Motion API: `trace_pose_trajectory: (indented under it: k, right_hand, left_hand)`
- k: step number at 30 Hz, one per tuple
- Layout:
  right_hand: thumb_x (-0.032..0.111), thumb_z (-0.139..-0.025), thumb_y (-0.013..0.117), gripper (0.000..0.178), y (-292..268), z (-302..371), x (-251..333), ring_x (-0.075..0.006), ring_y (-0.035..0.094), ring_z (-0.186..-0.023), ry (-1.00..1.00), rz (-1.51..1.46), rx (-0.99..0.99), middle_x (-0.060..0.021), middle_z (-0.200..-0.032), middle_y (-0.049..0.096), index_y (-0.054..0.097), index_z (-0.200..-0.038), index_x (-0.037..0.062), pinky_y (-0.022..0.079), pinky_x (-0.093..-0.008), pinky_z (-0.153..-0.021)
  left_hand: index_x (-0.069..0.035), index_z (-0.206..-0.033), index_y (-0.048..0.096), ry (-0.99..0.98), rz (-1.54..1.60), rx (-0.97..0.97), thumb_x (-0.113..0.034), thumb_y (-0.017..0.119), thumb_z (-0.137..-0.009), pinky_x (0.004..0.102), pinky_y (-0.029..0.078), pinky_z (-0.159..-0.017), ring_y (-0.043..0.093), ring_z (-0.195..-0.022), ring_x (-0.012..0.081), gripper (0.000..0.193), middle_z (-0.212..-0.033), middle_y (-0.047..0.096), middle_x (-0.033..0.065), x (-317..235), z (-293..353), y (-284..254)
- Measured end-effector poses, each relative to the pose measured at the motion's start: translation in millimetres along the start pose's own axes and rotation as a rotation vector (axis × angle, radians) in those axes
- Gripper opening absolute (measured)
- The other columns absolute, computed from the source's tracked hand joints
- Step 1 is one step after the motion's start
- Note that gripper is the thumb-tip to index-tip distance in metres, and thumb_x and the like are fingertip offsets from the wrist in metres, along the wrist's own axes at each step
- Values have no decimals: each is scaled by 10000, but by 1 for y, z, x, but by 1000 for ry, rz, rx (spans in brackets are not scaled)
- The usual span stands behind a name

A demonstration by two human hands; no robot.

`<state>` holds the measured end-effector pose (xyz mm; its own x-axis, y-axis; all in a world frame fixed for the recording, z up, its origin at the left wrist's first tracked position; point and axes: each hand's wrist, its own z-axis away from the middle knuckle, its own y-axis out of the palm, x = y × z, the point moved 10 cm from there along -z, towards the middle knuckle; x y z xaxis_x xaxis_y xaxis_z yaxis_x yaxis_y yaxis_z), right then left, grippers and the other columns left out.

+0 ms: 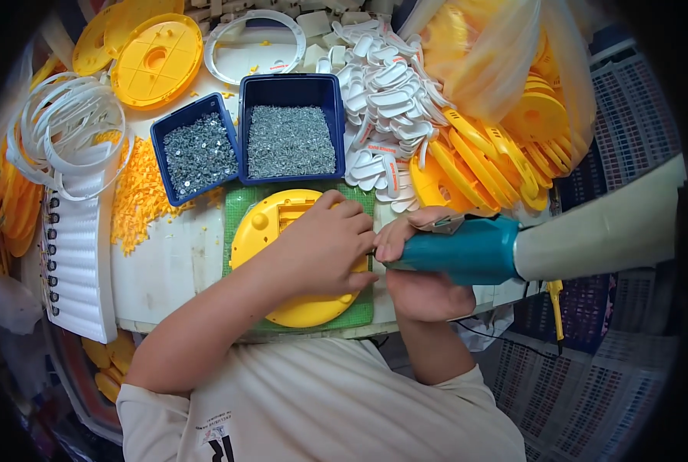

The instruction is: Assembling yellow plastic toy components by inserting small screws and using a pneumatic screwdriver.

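Observation:
A round yellow plastic housing [261, 240] with a rectangular recess lies on a green mat [364, 314] in front of me. My left hand [324, 242] is over its right side, fingers bent and thumb near the lower right edge, gripping it. In my right hand [421, 285] is a teal electric screwdriver [463, 252], held sideways with its tip toward my left fingers. The tip itself and whatever it touches are hidden behind those fingers. Behind the mat stand two blue bins, a larger one [291, 83] full of small screws and a smaller one [157, 138] with metal hardware.
White oval plastic pieces [394, 85] are heaped behind the bins, with yellow parts [475, 165] stacked at right. Small yellow pieces [134, 192], white rings [66, 131] and a white ribbed tray [74, 254] sit left. A yellow-handled tool [555, 308] hangs at right.

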<state>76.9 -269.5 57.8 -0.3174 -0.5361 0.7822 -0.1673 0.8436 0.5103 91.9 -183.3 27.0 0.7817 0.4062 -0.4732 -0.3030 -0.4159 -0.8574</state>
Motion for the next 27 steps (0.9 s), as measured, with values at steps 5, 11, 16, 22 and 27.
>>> trace_pose_trajectory:
  k: [5,11,16,22,27]
  right_hand:
    - [614,-869,593,798,9,1,-2,-252,600,-809,33,2,75,-168,-902,598,516,-1291,-58,488,-394,-786]
    - [626,-869,579,861,2,5,-3,-256,600,-817,-19,-44,42,-172,-899,612,497,-1345,-87,490,-383,-783]
    - [675,-871,565,914,25,24,29,-250,602,-814,39,48,32,-167,-890,634,488,-1397,-68,480,-378,-796]
    - [674,-904,605,827,52,61,24,-261,609,-838,198,-83,92,-160,-890,644,530,-1351,-18,464,-404,-875]
    - [689,-891,625,837,46,74,-2,-275,618,-863,275,19,53,-174,-912,650,545,-1325,-22,468,-416,-903]
  left_hand:
    - [-55,-1098,659,-20,18,43,-418,771,-784,467,397,-1090,601,-1139,299,492,-1080,674,104,-1,1,0]
    - [-72,-1044,709,4,-61,7,-485,747,-808,455,410,-1065,616,-1116,272,477,-1075,687,94,-8,5,-2]
    - [-57,-1247,642,-43,-246,-204,-330,768,-814,478,400,-1103,582,-1246,335,528,-1278,622,142,-28,36,-23]
    - [19,-1344,616,-194,-189,-162,-303,705,-872,502,358,-1175,499,-1409,354,578,-1474,560,189,-61,93,1]
    - [41,-1377,606,-167,-389,-253,-210,536,-957,546,330,-1206,502,-1429,390,494,-1482,571,228,-62,101,19]
